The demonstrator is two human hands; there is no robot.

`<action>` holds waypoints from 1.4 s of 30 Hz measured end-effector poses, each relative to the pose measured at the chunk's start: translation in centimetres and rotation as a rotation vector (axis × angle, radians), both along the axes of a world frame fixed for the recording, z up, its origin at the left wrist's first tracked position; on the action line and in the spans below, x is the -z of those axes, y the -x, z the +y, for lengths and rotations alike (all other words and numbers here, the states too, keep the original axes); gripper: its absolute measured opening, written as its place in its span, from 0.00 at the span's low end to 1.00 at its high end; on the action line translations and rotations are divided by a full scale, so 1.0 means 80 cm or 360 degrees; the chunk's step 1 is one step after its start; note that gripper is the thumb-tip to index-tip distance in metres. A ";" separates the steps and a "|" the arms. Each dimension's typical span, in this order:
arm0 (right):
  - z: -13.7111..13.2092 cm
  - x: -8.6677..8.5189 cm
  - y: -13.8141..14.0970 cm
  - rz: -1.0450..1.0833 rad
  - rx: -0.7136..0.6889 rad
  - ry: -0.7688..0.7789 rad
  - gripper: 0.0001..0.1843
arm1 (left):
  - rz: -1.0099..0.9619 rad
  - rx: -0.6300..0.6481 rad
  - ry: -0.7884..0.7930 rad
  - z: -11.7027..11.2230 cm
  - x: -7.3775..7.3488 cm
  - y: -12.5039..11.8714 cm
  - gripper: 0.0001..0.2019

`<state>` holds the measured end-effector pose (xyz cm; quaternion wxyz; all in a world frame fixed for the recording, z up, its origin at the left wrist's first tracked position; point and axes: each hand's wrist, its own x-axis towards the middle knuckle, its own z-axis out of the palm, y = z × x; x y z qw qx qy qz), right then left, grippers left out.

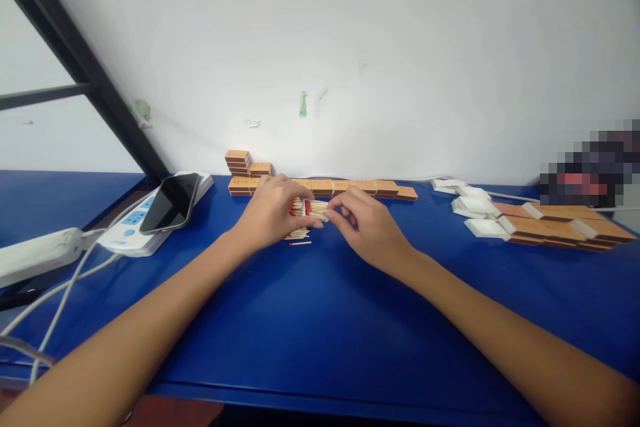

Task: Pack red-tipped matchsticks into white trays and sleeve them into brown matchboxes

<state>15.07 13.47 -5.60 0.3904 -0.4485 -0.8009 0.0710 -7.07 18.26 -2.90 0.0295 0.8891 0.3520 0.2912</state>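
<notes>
Fingers and thumb of my left hand (273, 207) curve around a small white matchbox tray (304, 208), which is partly hidden by them. Red-headed matches (316, 205) lie in the tray, their heads toward the left. My right hand (363, 220) pinches at the plain ends of these matches; its curled fingers hide the exact contact. More matches (299, 234) lie in a pile on the table under and behind my left hand. A single match (301, 243) rests just in front of the pile.
Orange matchboxes (345, 187) line the wall, with a small stack (237, 161) at the left. White trays (483, 227) and more matchboxes (545, 227) sit at right. A phone (171, 202) lies on a power strip (137, 245) at left, with cables, on the blue table (320, 327).
</notes>
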 end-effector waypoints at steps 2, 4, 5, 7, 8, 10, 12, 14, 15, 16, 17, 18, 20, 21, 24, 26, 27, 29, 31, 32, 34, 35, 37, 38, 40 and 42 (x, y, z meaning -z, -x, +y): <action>-0.002 0.002 0.004 0.0013 -0.0020 -0.0020 0.08 | -0.0003 -0.0039 -0.0008 0.003 -0.002 0.004 0.17; -0.005 0.007 0.009 -0.0049 -0.0099 0.0014 0.07 | 0.0007 -0.0085 -0.0021 0.007 -0.002 0.008 0.17; -0.006 0.011 0.013 -0.0105 -0.0152 0.0045 0.06 | 0.0015 -0.0103 -0.0029 0.009 -0.001 0.010 0.17; -0.008 0.017 0.018 -0.0226 -0.0247 0.0110 0.04 | 0.0024 -0.0129 -0.0050 0.013 0.000 0.012 0.17; -0.008 0.020 0.021 -0.0279 -0.0286 0.0134 0.05 | 0.0027 -0.0136 -0.0062 0.014 0.000 0.013 0.17; -0.008 0.025 0.025 -0.0343 -0.0329 0.0154 0.07 | 0.0033 -0.0139 -0.0082 0.015 0.001 0.013 0.17; -0.007 0.028 0.028 -0.0354 -0.0351 0.0137 0.08 | 0.0047 -0.0141 -0.0094 0.014 0.001 0.012 0.17; -0.005 0.029 0.029 -0.0342 -0.0363 0.0105 0.08 | 0.0063 -0.0148 -0.0100 0.013 0.001 0.012 0.17; -0.005 0.030 0.029 -0.0337 -0.0368 0.0093 0.08 | 0.0070 -0.0154 -0.0104 0.013 0.000 0.012 0.17; -0.005 0.030 0.030 -0.0334 -0.0372 0.0084 0.08 | 0.0077 -0.0160 -0.0108 0.012 0.000 0.012 0.17; -0.004 0.031 0.030 -0.0333 -0.0375 0.0082 0.09 | 0.0080 -0.0163 -0.0108 0.013 0.000 0.012 0.17; -0.004 0.031 0.030 -0.0330 -0.0375 0.0086 0.09 | 0.0080 -0.0163 -0.0105 0.013 -0.001 0.012 0.17; -0.005 0.030 0.031 -0.0326 -0.0364 0.0093 0.08 | 0.0072 -0.0159 -0.0094 0.013 -0.001 0.013 0.17; -0.005 0.030 0.032 -0.0326 -0.0355 0.0095 0.07 | 0.0067 -0.0155 -0.0088 0.014 -0.001 0.013 0.17; -0.007 0.028 0.033 -0.0343 -0.0323 0.0091 0.06 | 0.0071 -0.0154 -0.0083 0.013 -0.001 0.014 0.18; -0.008 0.026 0.032 -0.0358 -0.0306 0.0092 0.06 | 0.0082 -0.0157 -0.0086 0.013 -0.001 0.014 0.18; -0.009 0.026 0.032 -0.0362 -0.0297 0.0094 0.06 | 0.0085 -0.0158 -0.0087 0.013 -0.001 0.014 0.18; -0.009 0.025 0.031 -0.0363 -0.0287 0.0101 0.06 | 0.0084 -0.0158 -0.0093 0.013 -0.001 0.014 0.18; -0.009 0.025 0.031 -0.0359 -0.0304 0.0108 0.06 | 0.0090 -0.0158 -0.0093 0.013 -0.001 0.014 0.17; -0.009 0.026 0.032 -0.0356 -0.0319 0.0116 0.06 | 0.0096 -0.0160 -0.0093 0.013 -0.001 0.014 0.16; -0.009 0.026 0.033 -0.0346 -0.0340 0.0152 0.05 | 0.0106 -0.0165 -0.0092 0.013 -0.001 0.013 0.16; -0.009 0.026 0.034 -0.0342 -0.0334 0.0181 0.04 | 0.0107 -0.0166 -0.0089 0.013 -0.001 0.013 0.16; -0.009 0.025 0.035 -0.0359 -0.0297 0.0251 0.04 | 0.0102 -0.0166 -0.0083 0.012 -0.002 0.013 0.16; -0.010 0.024 0.035 -0.0385 -0.0278 0.0286 0.05 | 0.0100 -0.0164 -0.0081 0.012 -0.002 0.012 0.16; -0.011 0.019 0.033 -0.0441 -0.0254 0.0336 0.05 | 0.0102 -0.0162 -0.0085 0.011 -0.003 0.013 0.16; -0.011 0.013 0.026 -0.0458 -0.0236 0.0348 0.05 | 0.0116 -0.0168 -0.0099 0.012 -0.002 0.013 0.16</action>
